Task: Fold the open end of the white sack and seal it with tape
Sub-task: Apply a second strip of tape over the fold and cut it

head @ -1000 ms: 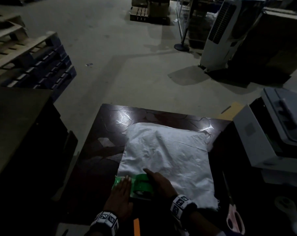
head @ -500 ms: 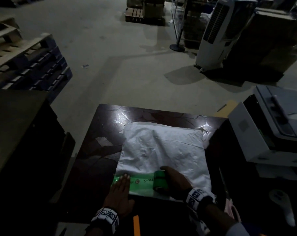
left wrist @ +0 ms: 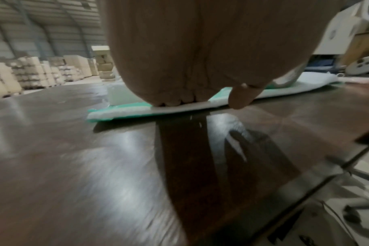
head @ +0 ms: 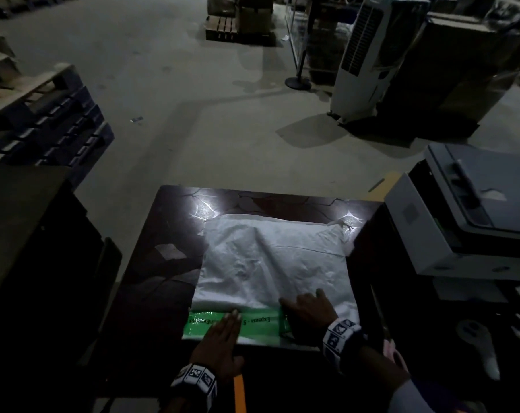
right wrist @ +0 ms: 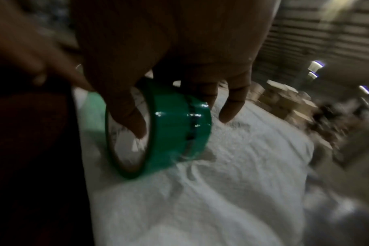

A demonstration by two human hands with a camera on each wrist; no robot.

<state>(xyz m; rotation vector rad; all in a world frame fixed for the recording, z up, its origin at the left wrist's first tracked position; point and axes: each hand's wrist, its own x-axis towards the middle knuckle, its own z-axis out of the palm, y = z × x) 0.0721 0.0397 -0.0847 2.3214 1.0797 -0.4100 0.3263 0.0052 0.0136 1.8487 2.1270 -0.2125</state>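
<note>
The left hand (head: 220, 341) pressed flat on the green tape (head: 258, 321) across the white sack (head: 270, 263). The right hand (right wrist: 162, 69) held the tape roll (right wrist: 169, 126), one finger curled inside.

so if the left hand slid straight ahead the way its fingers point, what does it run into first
Probably the folded edge of the white sack: the left hand lies flat on the green tape strip, fingers pointing at it.

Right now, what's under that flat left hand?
The left hand presses a printed green tape strip onto the folded edge of the white woven sack. The fold beneath and the sack's contents are hidden.
</note>
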